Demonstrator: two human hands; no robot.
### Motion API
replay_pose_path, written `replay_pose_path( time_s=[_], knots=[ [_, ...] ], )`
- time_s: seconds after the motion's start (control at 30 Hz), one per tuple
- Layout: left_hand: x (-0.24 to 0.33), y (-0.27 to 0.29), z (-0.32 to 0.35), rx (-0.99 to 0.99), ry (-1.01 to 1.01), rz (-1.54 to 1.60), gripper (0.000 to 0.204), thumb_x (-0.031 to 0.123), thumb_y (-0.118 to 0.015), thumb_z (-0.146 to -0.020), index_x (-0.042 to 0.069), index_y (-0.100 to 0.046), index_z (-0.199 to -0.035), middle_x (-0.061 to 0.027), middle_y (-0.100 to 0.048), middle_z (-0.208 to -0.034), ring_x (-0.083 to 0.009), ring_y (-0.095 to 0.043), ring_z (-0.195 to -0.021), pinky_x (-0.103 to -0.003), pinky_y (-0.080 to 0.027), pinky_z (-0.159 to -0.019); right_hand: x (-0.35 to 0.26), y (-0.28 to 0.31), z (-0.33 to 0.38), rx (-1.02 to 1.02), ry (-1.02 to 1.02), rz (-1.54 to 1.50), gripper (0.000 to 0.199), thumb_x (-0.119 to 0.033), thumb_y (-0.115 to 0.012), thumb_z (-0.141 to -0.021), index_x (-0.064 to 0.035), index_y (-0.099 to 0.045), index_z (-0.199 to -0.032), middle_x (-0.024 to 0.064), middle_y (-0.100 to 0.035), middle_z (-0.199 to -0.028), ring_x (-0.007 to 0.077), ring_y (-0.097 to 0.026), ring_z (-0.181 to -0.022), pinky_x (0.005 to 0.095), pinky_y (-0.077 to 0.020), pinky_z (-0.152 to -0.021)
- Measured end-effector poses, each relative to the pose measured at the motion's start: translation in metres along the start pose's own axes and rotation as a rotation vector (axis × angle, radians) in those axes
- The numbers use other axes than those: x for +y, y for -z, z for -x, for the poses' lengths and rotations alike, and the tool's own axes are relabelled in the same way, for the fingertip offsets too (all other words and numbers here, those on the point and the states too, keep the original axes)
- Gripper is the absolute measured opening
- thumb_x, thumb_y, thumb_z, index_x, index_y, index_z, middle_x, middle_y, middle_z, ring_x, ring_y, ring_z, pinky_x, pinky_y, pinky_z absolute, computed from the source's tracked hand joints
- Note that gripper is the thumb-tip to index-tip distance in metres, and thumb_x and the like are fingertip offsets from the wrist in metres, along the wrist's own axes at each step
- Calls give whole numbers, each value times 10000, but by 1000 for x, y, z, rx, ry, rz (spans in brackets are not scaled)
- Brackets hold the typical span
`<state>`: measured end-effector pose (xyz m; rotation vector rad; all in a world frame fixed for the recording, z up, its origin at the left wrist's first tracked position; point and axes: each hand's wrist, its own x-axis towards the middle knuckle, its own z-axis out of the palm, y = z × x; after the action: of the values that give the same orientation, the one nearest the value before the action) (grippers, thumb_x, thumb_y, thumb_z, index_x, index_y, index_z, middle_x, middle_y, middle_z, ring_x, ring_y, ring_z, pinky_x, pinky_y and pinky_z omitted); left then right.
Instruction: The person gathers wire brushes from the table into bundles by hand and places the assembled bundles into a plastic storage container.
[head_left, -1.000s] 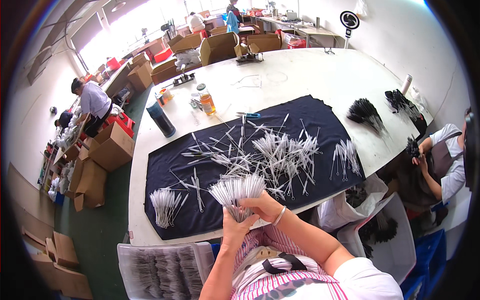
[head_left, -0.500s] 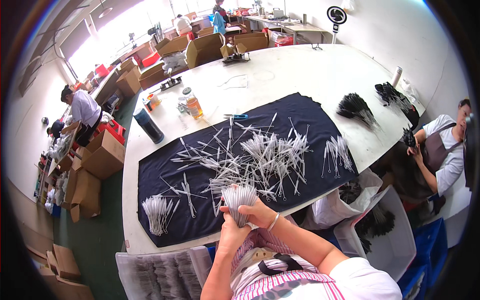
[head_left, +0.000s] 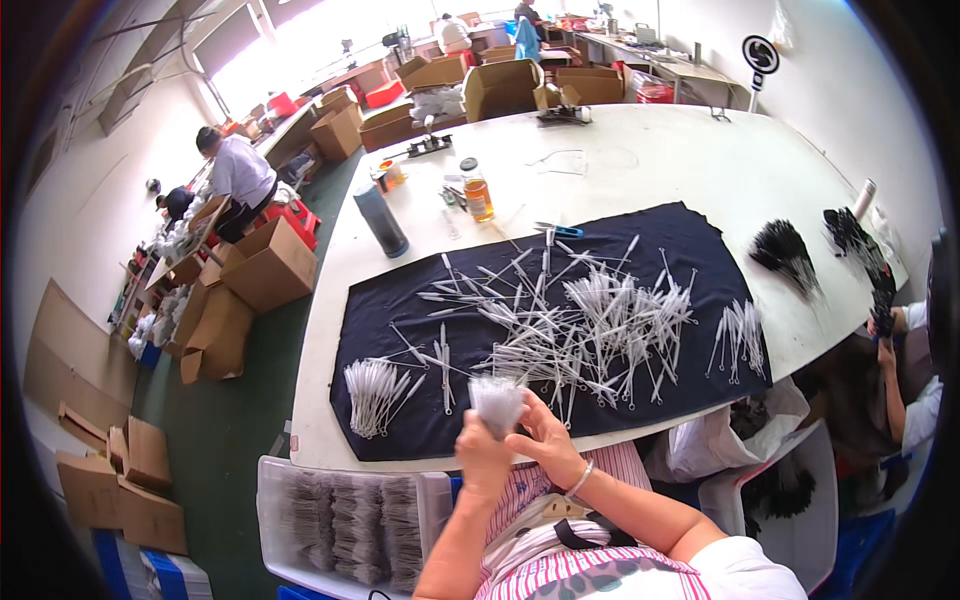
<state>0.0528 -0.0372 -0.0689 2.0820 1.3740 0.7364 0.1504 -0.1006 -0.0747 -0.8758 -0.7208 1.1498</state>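
Note:
Above the front edge of the dark cloth, a bundle of wire-handled brushes point(head_left: 497, 404) with whitish bristles points upward, slightly blurred. My left hand point(head_left: 482, 455) is closed round its lower part. Against the bundle's right side, my right hand point(head_left: 546, 440) curls its fingers, with the thumb toward the left hand; a bracelet circles that wrist. Similar loose brushes point(head_left: 620, 320) with looped wire ends lie in a tangled heap on the dark cloth point(head_left: 400, 300). Smaller groups of brushes sit apart at the left point(head_left: 376, 395) and at the right point(head_left: 740, 335).
A plastic bin point(head_left: 440, 500) of packed brushes stands below the table at left. On the white table point(head_left: 690, 160) are a dark tumbler point(head_left: 380, 222), a jar of amber liquid point(head_left: 478, 195), blue-handled snips point(head_left: 560, 231) and black brush bundles point(head_left: 783, 250). A co-worker point(head_left: 915, 390) sits at right.
The view has swung, shifting the table rightward in the picture. My hands still hold the bundle, now tilted and blurred, and the right thumb has slid lower.

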Motion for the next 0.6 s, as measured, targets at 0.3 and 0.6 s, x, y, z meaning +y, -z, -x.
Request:
replay_pose_path(
  time_s=[0.3,0.6],
  knots=[
    [-128,99,-106,322,294,-558,483,268,-686,-672,-77,-477,-939,-230,-534,-970,-355,-520,-928,-403,-410,-834,2,8,7,73,-127,41,455,-158,-593,-812,1,-421,-1202,80,-581,-1003,108,-532,-907,235,-418,-804],
    [-182,84,-128,93,202,-278,783,354,-739,-564,-124,-419,-1094,-293,-492,-1085,-356,-493,-1034,-378,-380,-901,4,21,4,176,-119,155,256,-124,-587,-806,-10,-569,-1034,47,-622,-851,85,-573,-773,211,-462,-695]
  ],
)
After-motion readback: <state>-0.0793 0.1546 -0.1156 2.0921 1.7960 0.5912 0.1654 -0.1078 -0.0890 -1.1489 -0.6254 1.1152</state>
